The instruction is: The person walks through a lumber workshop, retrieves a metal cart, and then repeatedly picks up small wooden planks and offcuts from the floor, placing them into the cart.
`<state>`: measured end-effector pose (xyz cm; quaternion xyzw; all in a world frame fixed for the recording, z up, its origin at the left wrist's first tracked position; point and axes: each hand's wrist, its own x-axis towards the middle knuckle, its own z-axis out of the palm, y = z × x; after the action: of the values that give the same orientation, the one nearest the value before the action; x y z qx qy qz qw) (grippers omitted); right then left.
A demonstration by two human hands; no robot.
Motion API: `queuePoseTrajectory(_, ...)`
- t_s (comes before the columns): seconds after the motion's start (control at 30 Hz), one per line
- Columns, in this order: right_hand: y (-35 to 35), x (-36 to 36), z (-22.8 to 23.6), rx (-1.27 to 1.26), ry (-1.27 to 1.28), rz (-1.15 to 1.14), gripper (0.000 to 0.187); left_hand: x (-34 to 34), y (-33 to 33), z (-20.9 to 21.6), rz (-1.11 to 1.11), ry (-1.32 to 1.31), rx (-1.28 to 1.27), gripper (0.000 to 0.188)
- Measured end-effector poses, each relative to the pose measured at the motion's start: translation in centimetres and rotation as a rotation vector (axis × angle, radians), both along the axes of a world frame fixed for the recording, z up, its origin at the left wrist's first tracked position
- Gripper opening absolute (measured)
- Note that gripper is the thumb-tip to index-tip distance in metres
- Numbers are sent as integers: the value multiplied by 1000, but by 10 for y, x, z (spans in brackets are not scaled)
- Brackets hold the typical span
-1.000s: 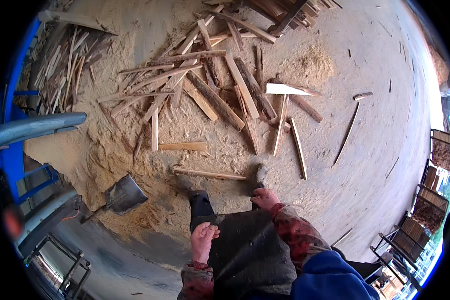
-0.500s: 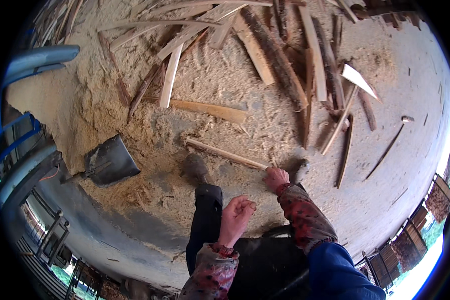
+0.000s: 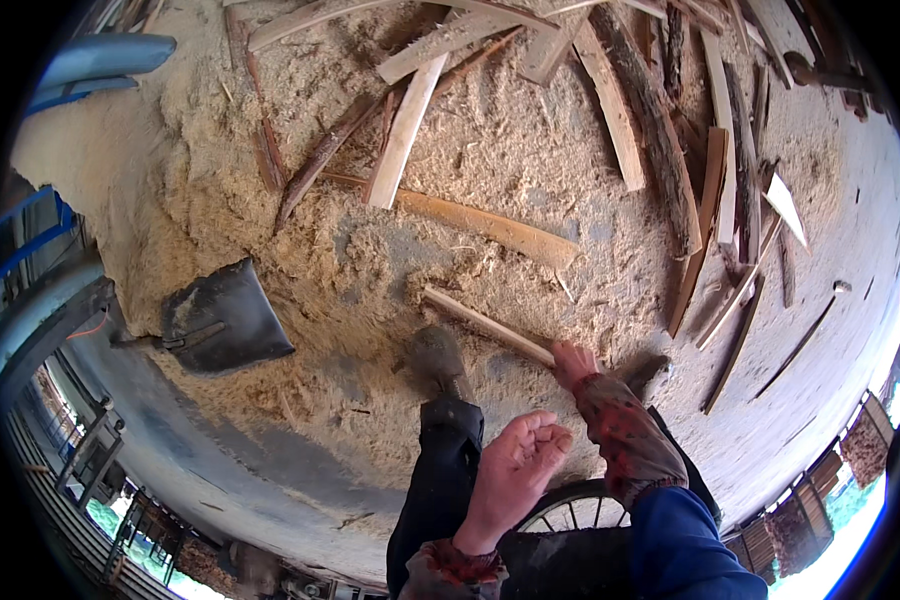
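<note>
My right hand (image 3: 576,366) is closed around the near right end of a narrow wooden strip (image 3: 492,326). The strip slants away to the left, low over sawdust; whether its far end touches the ground I cannot tell. Closer to me and a little left, my left hand (image 3: 522,468) hangs with its fingers curled in, and nothing shows in them. Beyond the strip lies a yellowish board (image 3: 490,226), half sunk in the sawdust. My left shoe (image 3: 437,355) and right shoe (image 3: 651,378) stand either side of the strip's near part.
A black shovel blade (image 3: 232,320) lies at left, near blue metal parts (image 3: 110,58). Bark-covered slabs (image 3: 655,130) and loose boards (image 3: 406,130) are heaped at the far side. A thin stick (image 3: 802,340) lies at right. A spoked wheel (image 3: 580,512) sits below my hands.
The whole view has shifted, so the scene sits further right. My left hand has come nearer, its fingers still curled. My right hand keeps its hold on the wooden strip.
</note>
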<state>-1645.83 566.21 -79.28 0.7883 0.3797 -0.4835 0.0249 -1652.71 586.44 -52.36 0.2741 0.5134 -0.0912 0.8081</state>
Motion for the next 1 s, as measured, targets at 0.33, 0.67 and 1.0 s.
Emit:
queuePoseTrajectory(0.33,17,28,47,149,160,-141,23,-17,46,-18,250,81,38,29)
queuePoseTrajectory(0.67,107,36,227,264,515,-536,20,-40,66,-40,514,514,58,57)
queuePoseTrajectory(1.0,197,28,159,320,789,-449,39,-47,104,-35,717,310,32,28)
